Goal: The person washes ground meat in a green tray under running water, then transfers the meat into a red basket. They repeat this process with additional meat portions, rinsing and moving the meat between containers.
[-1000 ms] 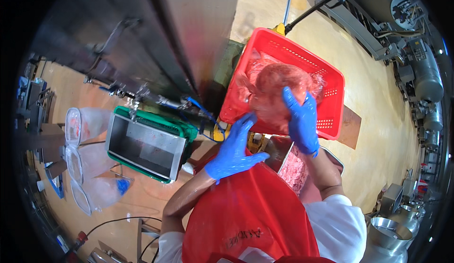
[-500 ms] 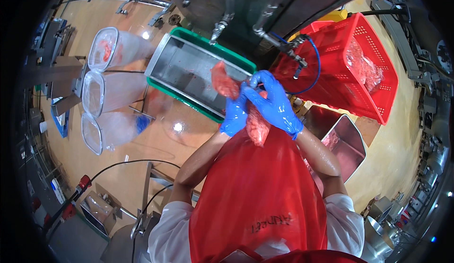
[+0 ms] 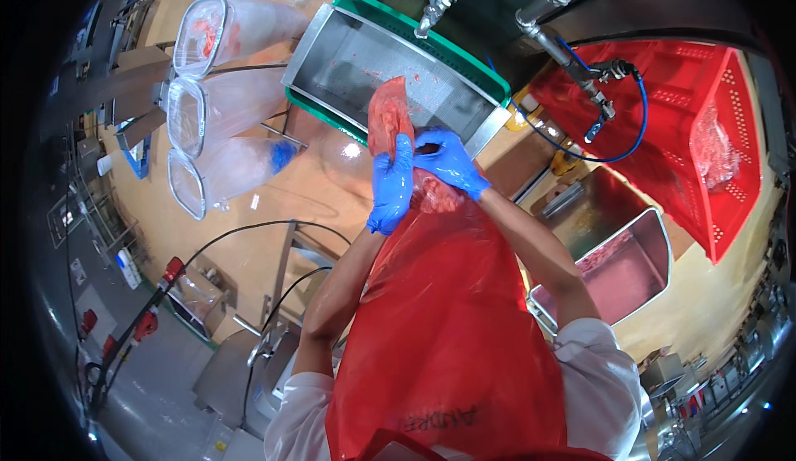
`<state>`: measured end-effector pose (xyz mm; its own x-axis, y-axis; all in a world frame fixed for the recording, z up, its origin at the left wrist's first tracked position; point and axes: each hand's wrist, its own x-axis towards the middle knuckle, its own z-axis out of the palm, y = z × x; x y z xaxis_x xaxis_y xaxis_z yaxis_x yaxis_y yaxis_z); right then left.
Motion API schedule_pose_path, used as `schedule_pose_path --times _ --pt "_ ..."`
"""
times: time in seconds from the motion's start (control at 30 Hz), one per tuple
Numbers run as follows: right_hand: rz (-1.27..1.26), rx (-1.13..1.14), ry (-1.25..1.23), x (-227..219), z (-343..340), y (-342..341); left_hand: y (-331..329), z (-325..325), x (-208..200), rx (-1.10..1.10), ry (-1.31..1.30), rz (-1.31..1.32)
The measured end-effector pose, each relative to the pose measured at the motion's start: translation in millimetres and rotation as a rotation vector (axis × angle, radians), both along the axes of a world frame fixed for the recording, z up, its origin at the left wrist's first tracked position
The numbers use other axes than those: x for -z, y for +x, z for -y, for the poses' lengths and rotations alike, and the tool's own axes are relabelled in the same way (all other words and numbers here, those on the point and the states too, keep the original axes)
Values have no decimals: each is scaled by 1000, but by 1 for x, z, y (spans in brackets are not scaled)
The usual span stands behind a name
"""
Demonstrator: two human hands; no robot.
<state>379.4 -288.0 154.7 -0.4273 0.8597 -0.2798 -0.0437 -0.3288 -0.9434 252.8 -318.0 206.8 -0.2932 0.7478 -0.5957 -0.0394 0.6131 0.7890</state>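
Observation:
A long, wet, pink-red piece of raw meat (image 3: pixel 388 117) is held in front of my red apron, over the near side of the metal tray. My left hand (image 3: pixel 392 186), in a blue glove, is closed round its middle, thumb pointing up along it. The upper part stands above that hand. Below, a glossy pink part (image 3: pixel 437 196) hangs between my wrists against the apron. My right hand (image 3: pixel 450 162), also blue-gloved, has its fingers curled in at the meat's right side; the fingertips are partly hidden.
Beyond my hands, a metal tray (image 3: pixel 307 55) with small red scraps sits in a green crate (image 3: pixel 356 1). Clear bag-lined hoops (image 3: pixel 187 117) stand left. At right are pipes with a blue hose (image 3: pixel 643 121), a red perforated crate (image 3: pixel 663 100) and a metal bin (image 3: pixel 638 274) with pink residue.
The view has shifted, so the tray and crates sit elsewhere in it. The meat's upper part has swung more upright. My hands, earlier pressed together, are slightly apart, the left thumb raised.

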Motion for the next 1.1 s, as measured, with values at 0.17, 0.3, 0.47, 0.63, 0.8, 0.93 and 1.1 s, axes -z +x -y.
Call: schedule_pose_path --times 0.17,0.3,0.47,0.63,0.8,0.93,1.1 --pt "272 5 79 33 -5 -30 -16 -12 0 40 -72 -123" --pt "604 107 19 89 -21 -53 -14 -9 -1 19 -95 -67" --pt "897 94 87 159 -62 0 -67 -22 -21 184 -57 17" --pt "1048 148 -145 185 -59 -1 -87 -43 -25 -1 -197 342" --pt "385 525 -524 169 -27 -24 -95 -87 76 211 -138 479" --pt "491 515 -582 142 4 -40 -117 -90 160 840 433 13" --pt "580 579 -593 128 41 -57 -158 -162 218 1148 651 -763"
